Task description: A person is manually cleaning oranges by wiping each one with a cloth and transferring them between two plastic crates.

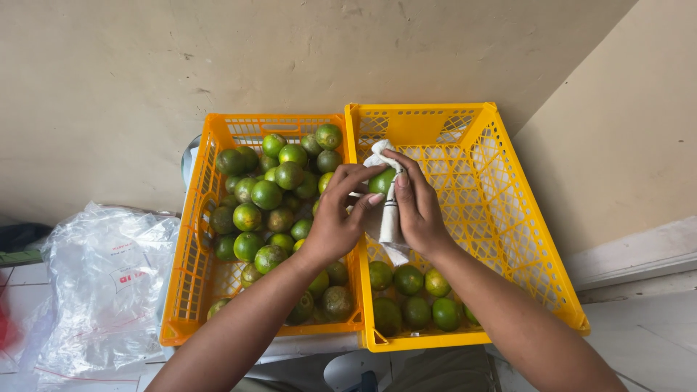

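Holding: both hands meet above the seam between two crates
Left hand (335, 221): fingers curled onto the green citrus fruit (382, 181)
Right hand (417, 210): pinching the white cloth (390, 210) against that fruit
Left yellow crate (190, 261): heaped with fruit
Right yellow crate (508, 210): few fruits at the near end

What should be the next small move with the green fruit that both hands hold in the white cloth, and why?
Probably lower the green fruit into the right crate. Both the left hand and the right hand hold it with the white cloth over that crate, where a few fruits already lie, while the left crate holds a full pile.
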